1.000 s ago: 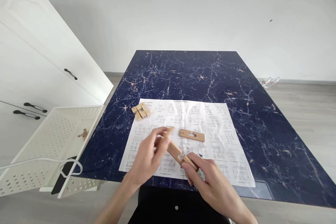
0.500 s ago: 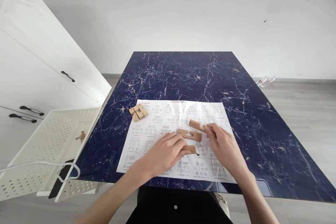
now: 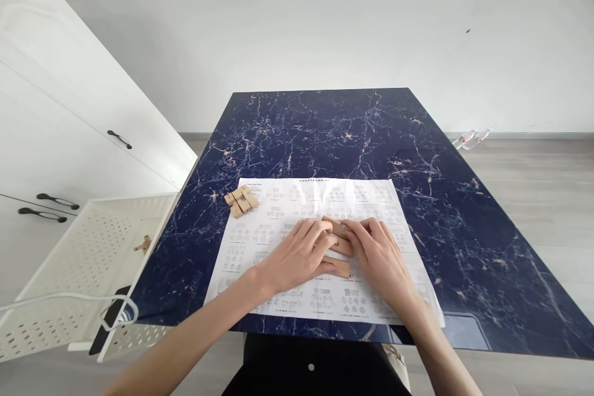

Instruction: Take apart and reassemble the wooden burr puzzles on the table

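Note:
Three notched wooden puzzle pieces lie close together between my hands on a printed instruction sheet (image 3: 278, 309): an upper piece (image 3: 335, 226), a middle piece (image 3: 344, 247) and a lower piece (image 3: 342, 268). My left hand (image 3: 299, 253) curls over their left ends, its fingertips at the upper and middle pieces and its thumb by the lower one. On the other side, my right hand (image 3: 379, 253) has closed fingers at the right ends of the upper and middle pieces. Fingers hide much of the notches.
An assembled wooden interlocking block (image 3: 241, 200) sits on the sheet's upper left corner. The dark blue marbled table (image 3: 315, 130) carries the sheet. To the left, a white perforated basket (image 3: 88, 216) holds a small wooden piece (image 3: 143, 244), with a white cable (image 3: 60, 298) over it.
My right hand moves left with the upper piece, bringing it nearer the middle one. My left fingers reach up and forward onto the pieces. The sheet's right side shifts slightly.

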Motion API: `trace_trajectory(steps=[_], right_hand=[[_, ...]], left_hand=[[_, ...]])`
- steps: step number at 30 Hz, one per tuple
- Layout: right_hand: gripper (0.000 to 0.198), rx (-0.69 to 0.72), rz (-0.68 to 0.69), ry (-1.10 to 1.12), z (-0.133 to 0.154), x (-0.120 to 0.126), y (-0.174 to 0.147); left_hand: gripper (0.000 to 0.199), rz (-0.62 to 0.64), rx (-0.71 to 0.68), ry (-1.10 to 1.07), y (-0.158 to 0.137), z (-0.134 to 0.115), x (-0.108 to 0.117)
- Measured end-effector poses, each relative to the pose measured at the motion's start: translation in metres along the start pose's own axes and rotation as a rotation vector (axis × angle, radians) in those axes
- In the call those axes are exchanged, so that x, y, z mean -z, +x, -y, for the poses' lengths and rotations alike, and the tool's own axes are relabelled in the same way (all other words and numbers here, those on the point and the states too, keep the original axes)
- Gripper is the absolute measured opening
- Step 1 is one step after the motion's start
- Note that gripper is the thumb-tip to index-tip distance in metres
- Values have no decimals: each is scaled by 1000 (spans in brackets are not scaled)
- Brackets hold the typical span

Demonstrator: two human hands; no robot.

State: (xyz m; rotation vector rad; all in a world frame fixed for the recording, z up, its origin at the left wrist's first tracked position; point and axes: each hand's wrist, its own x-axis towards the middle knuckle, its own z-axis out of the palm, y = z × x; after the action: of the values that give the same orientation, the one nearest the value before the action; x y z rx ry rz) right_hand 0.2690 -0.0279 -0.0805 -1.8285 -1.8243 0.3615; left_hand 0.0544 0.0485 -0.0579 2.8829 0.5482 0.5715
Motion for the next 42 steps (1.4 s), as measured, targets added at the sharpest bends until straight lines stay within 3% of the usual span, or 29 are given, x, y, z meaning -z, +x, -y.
trace_trajectory(steps=[6, 11, 17, 26, 35, 42], right_hand=[[39, 9, 20, 113, -2, 6, -5], [37, -68, -53, 207, -4, 16, -14], [32, -85, -76, 179, -8, 16, -26], [32, -120, -38, 140, -8, 15, -29], [33, -124, -26, 154, -7, 14, -31], [33, -85, -36, 138, -10, 13, -31]], left_hand=[[61, 26, 45, -76, 6, -5, -2], [79, 107, 29, -111, 17, -14, -7], [70, 243, 33, -76, 14, -16, -12], [70, 295, 187, 31, -30, 2, 20], [70, 163, 406, 220, -106, 26, 54], [69, 77, 447, 257, -119, 50, 65]])
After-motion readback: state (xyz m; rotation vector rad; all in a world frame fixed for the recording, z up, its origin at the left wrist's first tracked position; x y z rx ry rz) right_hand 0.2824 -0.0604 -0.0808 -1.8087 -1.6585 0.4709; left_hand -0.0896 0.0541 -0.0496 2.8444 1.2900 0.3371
